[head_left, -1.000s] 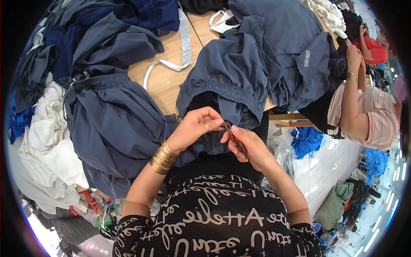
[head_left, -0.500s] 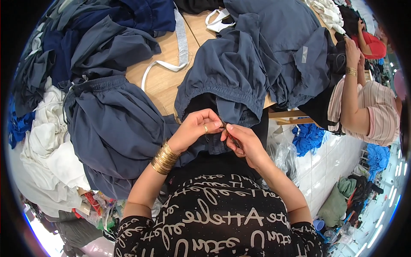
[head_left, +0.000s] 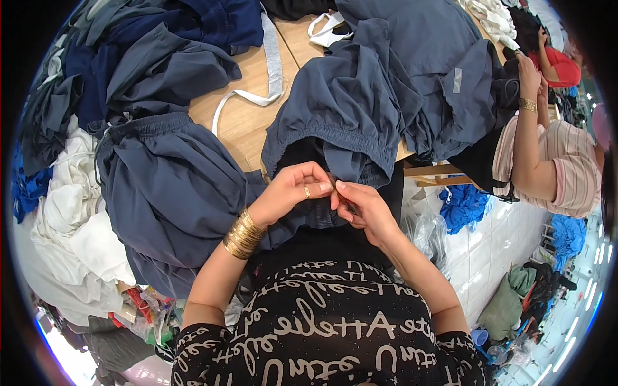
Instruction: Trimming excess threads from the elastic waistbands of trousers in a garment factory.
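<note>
Slate-grey pants or shorts (head_left: pixel 335 109) lie at the table's edge, their gathered elastic waistband open toward me. In front of that opening my two hands meet, fingertips nearly touching. My left hand (head_left: pixel 299 188), wearing a ring and stacked gold bangles, pinches thumb against forefinger; whatever it grips is too small to make out. My right hand (head_left: pixel 362 207) is closed, its thumb and forefinger pinched together. A slim dark thing (head_left: pixel 347 206) shows between its fingers; I cannot tell whether it is a cord or a small tool.
Another slate-grey elastic-waist garment (head_left: pixel 174 193) hangs over the table edge at left. A white strap (head_left: pixel 248 98) lies on the wooden table (head_left: pixel 248 132). White cloth (head_left: pixel 77 225) is heaped far left. To the right, a co-worker in a striped top (head_left: pixel 570 161) handles dark cloth; blue bundles (head_left: pixel 465 209) lie on the floor.
Both hands have shifted very slightly left and drawn closer together at the fingertips. The dark thing between them shows less than before. The garments stay nearly where they were.
</note>
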Tool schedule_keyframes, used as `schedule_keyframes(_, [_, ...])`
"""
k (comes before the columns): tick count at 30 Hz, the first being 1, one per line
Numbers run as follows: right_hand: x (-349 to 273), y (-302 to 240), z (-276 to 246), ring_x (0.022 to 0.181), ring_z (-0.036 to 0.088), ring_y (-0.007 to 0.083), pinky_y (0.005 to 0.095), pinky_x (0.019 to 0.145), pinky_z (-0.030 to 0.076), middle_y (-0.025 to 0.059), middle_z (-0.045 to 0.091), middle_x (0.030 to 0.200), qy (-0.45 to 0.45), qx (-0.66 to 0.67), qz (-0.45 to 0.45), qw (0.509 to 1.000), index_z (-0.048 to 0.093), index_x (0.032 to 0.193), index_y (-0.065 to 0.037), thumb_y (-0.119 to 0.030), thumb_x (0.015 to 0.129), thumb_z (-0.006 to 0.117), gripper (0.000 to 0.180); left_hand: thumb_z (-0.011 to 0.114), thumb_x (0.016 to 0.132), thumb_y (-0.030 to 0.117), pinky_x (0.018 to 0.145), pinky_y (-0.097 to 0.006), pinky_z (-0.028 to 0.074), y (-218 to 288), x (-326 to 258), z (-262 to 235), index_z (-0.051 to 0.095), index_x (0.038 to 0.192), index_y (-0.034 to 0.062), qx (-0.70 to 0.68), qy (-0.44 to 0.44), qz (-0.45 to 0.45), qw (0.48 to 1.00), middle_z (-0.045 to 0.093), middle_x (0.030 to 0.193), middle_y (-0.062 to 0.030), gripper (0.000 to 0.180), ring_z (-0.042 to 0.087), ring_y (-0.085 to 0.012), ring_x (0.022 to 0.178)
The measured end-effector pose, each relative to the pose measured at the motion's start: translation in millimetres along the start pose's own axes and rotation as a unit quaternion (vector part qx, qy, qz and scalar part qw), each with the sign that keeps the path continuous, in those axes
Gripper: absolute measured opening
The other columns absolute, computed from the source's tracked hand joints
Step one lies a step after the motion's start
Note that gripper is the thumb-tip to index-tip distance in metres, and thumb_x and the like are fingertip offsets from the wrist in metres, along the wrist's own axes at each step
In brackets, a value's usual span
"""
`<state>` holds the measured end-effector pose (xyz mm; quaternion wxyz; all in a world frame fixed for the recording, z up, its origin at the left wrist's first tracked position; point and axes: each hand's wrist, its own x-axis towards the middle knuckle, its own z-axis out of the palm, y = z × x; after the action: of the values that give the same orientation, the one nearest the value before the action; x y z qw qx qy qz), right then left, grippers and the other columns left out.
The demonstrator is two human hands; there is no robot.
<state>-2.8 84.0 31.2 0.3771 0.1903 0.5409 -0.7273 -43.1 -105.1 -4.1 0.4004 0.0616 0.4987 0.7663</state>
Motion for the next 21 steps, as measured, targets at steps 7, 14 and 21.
schedule_keyframes(7, [-10, -1, -16, 0.059, 0.050, 0.0117, 0.0250, 0.057, 0.043, 0.0035, 0.050, 0.068, 0.230, -0.381, -0.225, 0.867, 0.054, 0.100, -0.004, -0.026, 0.073, 0.074, 0.039, 0.047, 0.093, 0.016, 0.061, -0.024, 0.051, 39, -56, -21, 0.048, 0.080, 0.0022, 0.151, 0.052, -0.102, 0.982, 0.064, 0.071, -0.0098, 0.019, 0.065, -0.0136, 0.065])
schedule_keyframes(14, [9, 15, -25, 0.065, 0.058, 0.0182, 0.0274, 0.062, 0.046, 0.0106, 0.057, 0.076, 0.247, -0.440, -0.302, 0.809, 0.055, 0.098, -0.005, -0.010, 0.076, 0.066, 0.025, 0.059, 0.088, 0.024, 0.064, -0.024, 0.051, 17, -72, -2, 0.049, 0.118, 0.0014, 0.291, -0.042, -0.235, 0.927, 0.064, 0.088, -0.0073, 0.039, 0.062, -0.0108, 0.075])
schedule_keyframes(21, [-2, -3, -14, 0.058, 0.048, 0.0048, 0.0203, 0.054, 0.040, 0.0010, 0.062, 0.079, 0.140, -0.003, -0.256, 0.957, 0.057, 0.089, 0.001, -0.003, 0.083, 0.059, 0.008, 0.050, 0.093, 0.033, 0.088, -0.028, 0.043, -19, -31, 34, 0.055, 0.112, 0.0079, -0.205, 0.088, -0.154, 0.963, 0.058, 0.107, 0.0005, 0.032, 0.054, -0.0077, 0.096])
